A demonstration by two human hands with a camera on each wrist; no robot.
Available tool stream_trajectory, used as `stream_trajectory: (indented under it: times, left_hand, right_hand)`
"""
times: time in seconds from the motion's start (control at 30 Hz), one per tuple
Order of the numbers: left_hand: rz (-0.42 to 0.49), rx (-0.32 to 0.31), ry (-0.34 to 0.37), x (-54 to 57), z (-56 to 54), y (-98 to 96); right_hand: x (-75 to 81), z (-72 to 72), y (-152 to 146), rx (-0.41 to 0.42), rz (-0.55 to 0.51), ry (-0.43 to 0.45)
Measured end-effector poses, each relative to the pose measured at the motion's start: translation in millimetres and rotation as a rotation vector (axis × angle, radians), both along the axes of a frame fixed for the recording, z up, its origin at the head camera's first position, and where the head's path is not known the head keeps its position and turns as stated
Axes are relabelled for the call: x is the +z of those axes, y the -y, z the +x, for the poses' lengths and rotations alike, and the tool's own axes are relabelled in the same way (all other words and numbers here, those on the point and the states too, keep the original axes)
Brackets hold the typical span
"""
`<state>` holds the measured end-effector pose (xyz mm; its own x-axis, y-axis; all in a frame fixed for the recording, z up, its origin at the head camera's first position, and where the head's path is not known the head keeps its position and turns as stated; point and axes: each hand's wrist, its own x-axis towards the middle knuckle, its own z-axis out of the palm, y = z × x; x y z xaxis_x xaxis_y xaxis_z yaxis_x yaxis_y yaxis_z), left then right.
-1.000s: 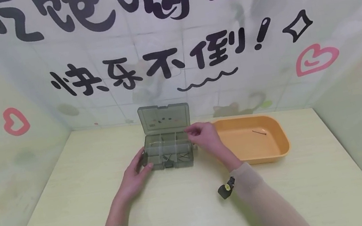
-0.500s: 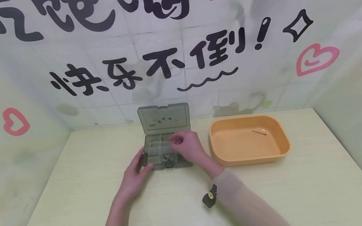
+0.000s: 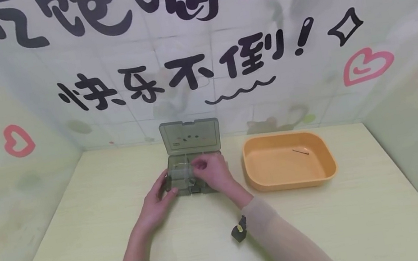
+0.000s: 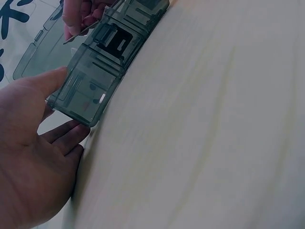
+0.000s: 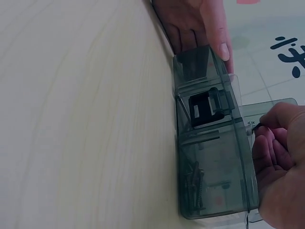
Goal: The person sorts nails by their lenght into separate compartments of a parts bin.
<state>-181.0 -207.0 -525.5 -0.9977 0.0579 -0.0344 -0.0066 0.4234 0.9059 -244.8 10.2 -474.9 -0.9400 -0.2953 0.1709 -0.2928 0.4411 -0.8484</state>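
A translucent grey-green compartment box (image 3: 179, 184) stands at the back middle of the table, its lid (image 3: 191, 136) raised. My left hand (image 3: 158, 205) holds the box's left end, thumb on the rim and fingers against the side. Over the middle of the box, my right hand (image 3: 214, 173) pinches a thin metal pin-like piece (image 4: 80, 35) between thumb and fingers. Its exact kind cannot be told, since the fingers hide part of it. Through the front wall in the right wrist view, several screws (image 5: 196, 186) show in one front compartment. The right hand hides several compartments in the head view.
An orange tray (image 3: 252, 178) stands right of the box, with one thin dark nail-like piece (image 3: 300, 151) lying in it. Behind the table (image 3: 207, 249) rises a printed wall (image 3: 131, 129). A black latch (image 5: 206, 109) sits on the box's front.
My right hand has moved left from the box's right edge beside the tray to over its middle compartments. My left hand keeps its hold on the box.
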Motion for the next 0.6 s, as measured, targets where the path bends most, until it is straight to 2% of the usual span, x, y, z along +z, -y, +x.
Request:
stream_trajectory:
  times: [0.27, 0.6]
  left_hand:
    - [-0.004, 0.005, 0.01, 2.4, 0.9, -1.2]
    - [-0.008, 0.0, 0.006, 0.7, 0.3, -0.5]
  right_hand:
    - [-1.8, 0.3, -4.8, 0.044, 0.019, -0.025]
    - [2.3, -0.4, -13.0, 0.068, -0.028, 0.019]
